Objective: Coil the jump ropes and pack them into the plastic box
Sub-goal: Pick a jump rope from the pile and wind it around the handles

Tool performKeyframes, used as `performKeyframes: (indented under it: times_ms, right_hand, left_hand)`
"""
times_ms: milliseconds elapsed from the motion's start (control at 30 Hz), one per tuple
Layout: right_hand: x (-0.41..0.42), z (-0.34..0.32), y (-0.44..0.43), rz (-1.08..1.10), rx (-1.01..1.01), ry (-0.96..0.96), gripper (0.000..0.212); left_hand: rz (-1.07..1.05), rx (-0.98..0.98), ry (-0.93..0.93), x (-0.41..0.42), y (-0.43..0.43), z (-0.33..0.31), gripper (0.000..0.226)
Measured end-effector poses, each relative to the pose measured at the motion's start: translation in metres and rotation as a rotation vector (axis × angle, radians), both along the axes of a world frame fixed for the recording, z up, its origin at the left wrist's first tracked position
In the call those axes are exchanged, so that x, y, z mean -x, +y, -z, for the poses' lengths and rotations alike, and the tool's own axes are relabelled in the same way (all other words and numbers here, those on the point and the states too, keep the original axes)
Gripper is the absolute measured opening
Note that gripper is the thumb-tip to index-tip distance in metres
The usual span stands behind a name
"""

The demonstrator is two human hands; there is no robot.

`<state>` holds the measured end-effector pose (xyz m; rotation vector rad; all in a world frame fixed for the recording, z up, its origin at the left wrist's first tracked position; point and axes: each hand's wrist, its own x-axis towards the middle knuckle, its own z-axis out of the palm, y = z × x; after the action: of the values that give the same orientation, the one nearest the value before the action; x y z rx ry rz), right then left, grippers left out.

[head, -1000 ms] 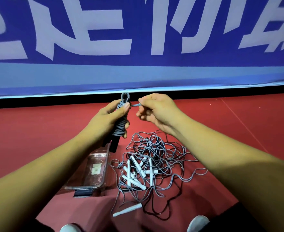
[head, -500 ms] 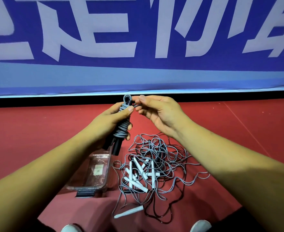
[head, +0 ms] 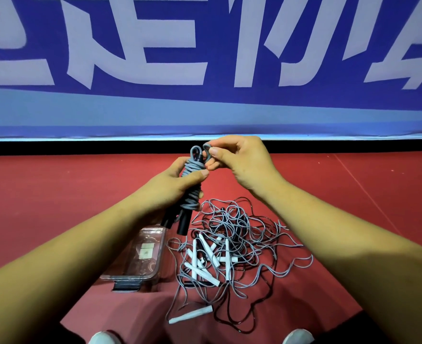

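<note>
Shoes [head: 104, 338] at the bottom edge, toes only. Just past them we see one white handle [head: 191, 315] lying alone on the red floor [head: 55, 194], its cord running into the pile [head: 232, 244]: grey and black ropes tangled loose, with several white handles crossed in the middle. Box [head: 130, 279] sits just left of the pile, clear plastic, black latch on its near end, a pale label showing through it.

Both arms are stretched forward above that.
- Left hand [head: 177, 187]: fingers wrapped round the bundle [head: 192, 192], thumb laid across the grey wraps and pointing right. The bundle is near upright, with a small loop at its top; its black handles stick out below the hand, over the far end of the box.
- Right hand [head: 242, 160]: thumb and forefinger pinch the rope end [head: 207, 148], bent into a loop right beside the bundle's top. The other fingers are curled under.

Versus 0.5 s ago: the right fingers were looser and lay on the bundle's top; now they are closed in a pinch. Left grip is the same. Pile and box have not moved.

Farthest back: a black strip, then the blue banner [head: 205, 70] with large white characters.
</note>
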<state>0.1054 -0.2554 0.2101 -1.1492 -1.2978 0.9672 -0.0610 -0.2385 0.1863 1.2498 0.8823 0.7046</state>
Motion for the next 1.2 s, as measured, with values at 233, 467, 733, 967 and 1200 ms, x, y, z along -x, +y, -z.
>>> performKeyframes:
  times_ms: [233,467,733,967,1200]
  right_hand:
    - [0.000,0.007,-0.003,-0.039,0.051,-0.326,0.006]
    - [0.006,0.010,0.003,0.089,0.061,-0.102,0.010]
    - [0.005,0.008,0.009,0.032,0.209,0.743,0.012]
    - [0.003,0.006,0.009,0.021,0.131,0.435,0.010]
    - [-0.005,-0.002,0.003,0.030,0.029,-0.111,0.006]
  left_hand:
    - [-0.060,-0.261,0.204,0.004,0.001,0.002,0.043]
    - [0.034,-0.307,0.273,0.004,0.000,-0.002,0.042]
    - [0.033,0.028,-0.103,-0.006,-0.005,-0.011,0.040]
    - [0.002,0.031,-0.075,-0.003,-0.005,-0.006,0.057]
    - [-0.037,-0.218,0.076,-0.001,-0.004,0.001,0.040]
